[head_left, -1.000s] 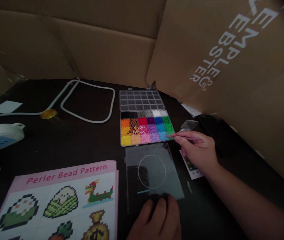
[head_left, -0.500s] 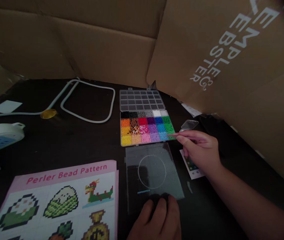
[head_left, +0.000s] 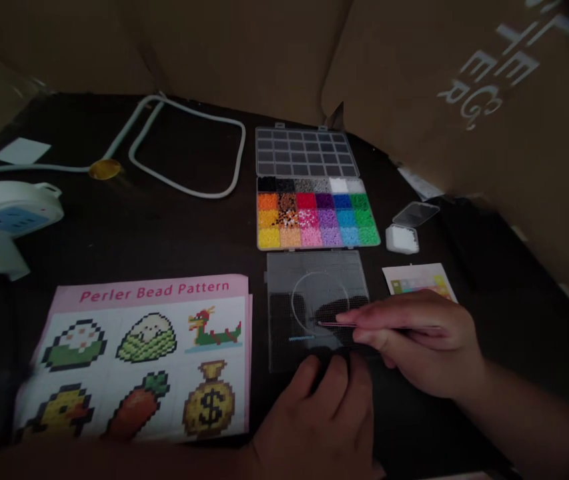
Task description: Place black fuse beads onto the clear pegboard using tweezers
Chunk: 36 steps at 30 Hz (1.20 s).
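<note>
My right hand point(head_left: 409, 340) is closed around pink tweezers point(head_left: 333, 325), whose tips are over the clear square pegboard point(head_left: 279, 360). Whether a bead sits between the tips is too small to tell. A short row of light blue beads point(head_left: 301, 339) lies on the board below the tips. At the board's near edge rests my left hand point(head_left: 321, 413), its fingers bent and slightly apart, with the fingertips partly hidden. Just beyond the board stands the open bead case point(head_left: 378, 243), its compartments filled with beads sorted by colour.
A Perler Bead Pattern sheet point(head_left: 154, 288) lies on the left. Farther back are a white power strip point(head_left: 14, 210), a looped grey cable point(head_left: 184, 190) and a gold disc point(head_left: 105, 169). On the right are a small open box point(head_left: 403, 240) and a printed card point(head_left: 414, 273). Cardboard walls point(head_left: 244, 60) surround the table.
My right hand has moved the tweezers from the blue and green compartments toward me, over the pegboard. My left hand stays at the board's near edge. The view has tilted down.
</note>
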{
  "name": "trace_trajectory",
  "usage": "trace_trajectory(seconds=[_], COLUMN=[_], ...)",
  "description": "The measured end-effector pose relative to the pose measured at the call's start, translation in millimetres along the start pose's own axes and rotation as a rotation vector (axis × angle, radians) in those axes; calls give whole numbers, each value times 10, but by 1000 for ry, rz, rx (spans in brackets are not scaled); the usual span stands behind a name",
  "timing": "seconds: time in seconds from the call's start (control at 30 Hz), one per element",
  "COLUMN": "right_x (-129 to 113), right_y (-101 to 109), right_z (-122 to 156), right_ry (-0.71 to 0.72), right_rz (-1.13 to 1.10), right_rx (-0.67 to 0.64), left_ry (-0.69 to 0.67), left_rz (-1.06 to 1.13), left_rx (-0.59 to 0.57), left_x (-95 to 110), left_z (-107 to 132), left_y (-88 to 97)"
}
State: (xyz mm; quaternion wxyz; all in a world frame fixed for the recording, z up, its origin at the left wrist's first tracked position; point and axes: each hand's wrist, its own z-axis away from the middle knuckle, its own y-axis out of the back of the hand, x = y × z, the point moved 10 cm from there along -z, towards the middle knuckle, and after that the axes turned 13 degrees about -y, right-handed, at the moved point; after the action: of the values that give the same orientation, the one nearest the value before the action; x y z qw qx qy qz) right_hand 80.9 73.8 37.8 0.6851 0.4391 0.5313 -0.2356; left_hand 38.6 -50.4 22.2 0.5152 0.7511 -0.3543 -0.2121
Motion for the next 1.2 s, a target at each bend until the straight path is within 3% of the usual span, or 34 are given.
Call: trace_trajectory(seconds=[0.13,0.37,1.2], right_x=[-67,-159,-102], right_y=[-115,-151,-179], right_z=[-27,17,-19], right_ry=[83,240,217], right_rz=[14,-35,0], right_rx=[-100,-155,-165], left_ry=[12,-21,-14], left_rz=[18,37,56], left_rx=[-28,-70,-110], left_x=[8,48,61], left_z=[-6,-4,-10], left_y=[-16,-36,-25])
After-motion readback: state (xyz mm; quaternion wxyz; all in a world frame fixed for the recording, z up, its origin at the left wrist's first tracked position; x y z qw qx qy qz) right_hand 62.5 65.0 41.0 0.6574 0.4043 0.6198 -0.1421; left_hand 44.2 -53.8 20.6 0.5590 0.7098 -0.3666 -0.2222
